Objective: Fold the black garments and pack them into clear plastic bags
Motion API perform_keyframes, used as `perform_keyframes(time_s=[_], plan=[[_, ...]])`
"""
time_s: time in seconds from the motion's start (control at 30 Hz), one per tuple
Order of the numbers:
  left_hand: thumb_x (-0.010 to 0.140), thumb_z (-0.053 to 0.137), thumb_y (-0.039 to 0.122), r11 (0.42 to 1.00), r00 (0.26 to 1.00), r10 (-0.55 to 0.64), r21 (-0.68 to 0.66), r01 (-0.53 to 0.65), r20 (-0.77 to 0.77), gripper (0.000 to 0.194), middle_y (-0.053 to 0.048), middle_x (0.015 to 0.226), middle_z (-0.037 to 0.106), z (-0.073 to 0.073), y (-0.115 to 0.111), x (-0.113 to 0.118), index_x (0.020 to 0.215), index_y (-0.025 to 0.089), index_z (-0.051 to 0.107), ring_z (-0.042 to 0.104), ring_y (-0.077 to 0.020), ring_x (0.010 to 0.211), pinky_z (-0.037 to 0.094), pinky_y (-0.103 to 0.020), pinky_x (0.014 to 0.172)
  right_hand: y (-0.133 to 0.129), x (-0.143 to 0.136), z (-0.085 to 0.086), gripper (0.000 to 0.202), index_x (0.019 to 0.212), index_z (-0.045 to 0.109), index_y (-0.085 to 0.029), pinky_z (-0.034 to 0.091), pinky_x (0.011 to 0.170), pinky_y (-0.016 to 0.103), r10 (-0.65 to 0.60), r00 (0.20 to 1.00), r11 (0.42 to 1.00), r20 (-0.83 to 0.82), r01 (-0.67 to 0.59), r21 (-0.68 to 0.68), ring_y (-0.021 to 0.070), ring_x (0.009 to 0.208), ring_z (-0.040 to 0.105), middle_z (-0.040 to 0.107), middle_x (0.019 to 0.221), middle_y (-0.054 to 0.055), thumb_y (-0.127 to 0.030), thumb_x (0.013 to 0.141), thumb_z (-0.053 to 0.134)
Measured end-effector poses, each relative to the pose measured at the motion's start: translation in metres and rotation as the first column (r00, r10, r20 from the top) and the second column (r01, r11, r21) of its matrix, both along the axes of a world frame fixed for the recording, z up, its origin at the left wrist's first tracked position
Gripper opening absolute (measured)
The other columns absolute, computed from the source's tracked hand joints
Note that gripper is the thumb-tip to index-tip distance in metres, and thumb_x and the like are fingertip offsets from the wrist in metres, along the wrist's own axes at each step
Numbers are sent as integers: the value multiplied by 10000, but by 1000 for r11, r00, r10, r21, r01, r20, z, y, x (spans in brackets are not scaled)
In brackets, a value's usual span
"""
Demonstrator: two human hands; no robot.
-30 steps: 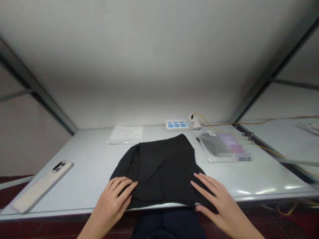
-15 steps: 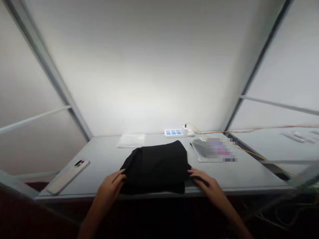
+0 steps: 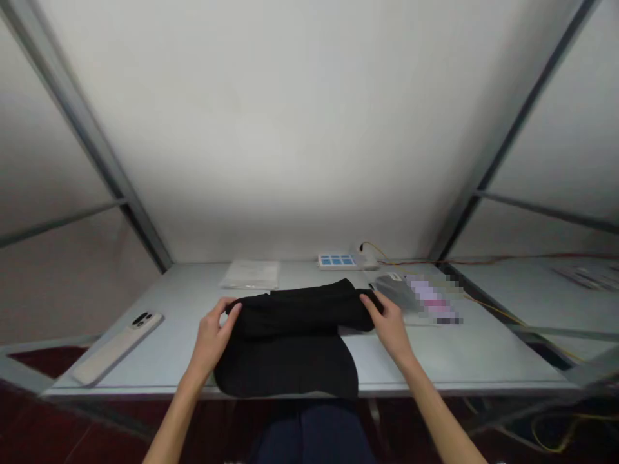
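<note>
Nearest to me is the lap in dark trousers [image 3: 312, 435], below the table's [image 3: 184, 306] front edge. The black cloth [image 3: 285, 361] lies mid-table, its near layer spread flat down to that edge, rounded at the right corner. Off to the left, well apart from it, rests the pale phone [image 3: 116, 353], camera end pointing away from me.

Half a second ago I had the hands low at the cloth's two sides; now they are farther in, with a doubled band of cloth raised between them, and the layer underneath lies bare. I take that to mean the upper layer is being turned or rolled away from me, partway through, with the band not yet laid down.

I have the left hand [image 3: 213, 332] closed on the band's left end, thumb on the near side. The right hand [image 3: 391, 322] pinches the other end the same way, just beside the clear bag [image 3: 399, 293].

Beyond the cloth sit a white packet [image 3: 251, 275] and, farther back along the wall [image 3: 271, 187], the power strip [image 3: 337, 260] with its yellow cable [image 3: 380, 247].
</note>
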State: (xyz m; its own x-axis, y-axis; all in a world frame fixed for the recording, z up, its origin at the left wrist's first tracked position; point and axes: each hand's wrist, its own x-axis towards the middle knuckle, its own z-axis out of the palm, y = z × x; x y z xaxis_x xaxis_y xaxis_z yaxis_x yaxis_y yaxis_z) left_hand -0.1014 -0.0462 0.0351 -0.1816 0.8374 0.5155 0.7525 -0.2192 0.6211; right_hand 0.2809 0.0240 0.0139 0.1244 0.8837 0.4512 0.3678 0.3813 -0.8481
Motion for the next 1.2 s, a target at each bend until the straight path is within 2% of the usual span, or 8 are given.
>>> perform_keyframes(time_s=[0.33, 0.43, 0.53, 0.67, 0.77, 0.97, 1.1, 1.2], plan=[[973, 473, 552, 986, 980, 82, -126, -106, -179, 405, -59, 1015, 785, -18, 51, -18, 989, 237, 726, 738, -289, 942, 570, -403, 866, 81, -16, 5, 403, 904, 743, -196, 539, 821, 411, 40, 945, 991, 326, 4, -134, 302, 897, 716, 778, 924, 84, -534, 945, 526], [989, 425, 560, 978, 943, 143, -101, -181, -300, 450, -96, 996, 774, -11, 53, -12, 1008, 226, 725, 729, -331, 940, 560, -481, 885, 93, -26, -2, 393, 1027, 736, -177, 539, 882, 479, 20, 892, 992, 451, 38, -119, 334, 962, 707, 769, 1007, 128, -474, 972, 484], [1032, 354, 531, 964, 893, 264, 59, -261, -366, 535, -187, 1188, 708, 8, 43, 16, 1288, 146, 623, 674, -381, 1108, 528, -572, 942, 79, -45, 1, 441, 1294, 647, -142, 456, 1048, 550, -126, 808, 992, 575, 101, 75, 368, 1239, 593, 663, 1309, 191, -414, 1007, 450], [1071, 359, 389, 994, 871, 13, 102, 43, -491, 573, -147, 1560, 469, 21, 36, 78, 1601, 192, 266, 396, -317, 1475, 417, -533, 1139, 42, -80, 12, 509, 1523, 454, -233, 282, 1202, 576, 24, 712, 981, 702, -151, 119, 327, 1490, 347, 472, 1565, 116, -402, 1043, 439], [1055, 382, 492, 985, 761, -165, -73, 154, -628, 669, -147, 1618, 384, -5, 47, 106, 1617, 161, 236, 325, -345, 1511, 380, -555, 1171, 32, -94, 3, 567, 1563, 400, -239, 163, 1219, 665, 201, 573, 954, 795, -300, -25, 354, 1533, 252, 374, 1627, 124, -443, 1037, 460], [1051, 387, 499, 986, 714, -133, -163, 28, -687, 614, -128, 1603, 408, -61, 61, 89, 1571, 174, 374, 374, -346, 1487, 409, -560, 1151, 48, -50, -31, 728, 1599, 315, -261, 208, 1222, 631, 331, 483, 931, 811, -308, -197, 336, 1541, 234, 281, 1661, 126, -604, 985, 501], [1056, 369, 484, 987, 721, -119, -159, 12, -683, 605, -122, 1613, 388, -62, 57, 79, 1574, 171, 368, 374, -334, 1488, 428, -551, 1143, 47, -8, -29, 972, 1618, 251, -264, 244, 1225, 597, 387, 469, 907, 794, -350, -235, 353, 1540, 225, 229, 1676, 134, -688, 844, 658], [1060, 361, 457, 988, 713, -121, -156, 16, -690, 581, -144, 1600, 404, -55, 55, 83, 1549, 148, 414, 380, -353, 1482, 412, -583, 1145, 37, 12, -28, 832, 1620, 246, -277, 271, 1220, 588, 369, 476, 917, 798, -327, -229, 329, 1532, 262, 265, 1669, 114, -501, 919, 635]])
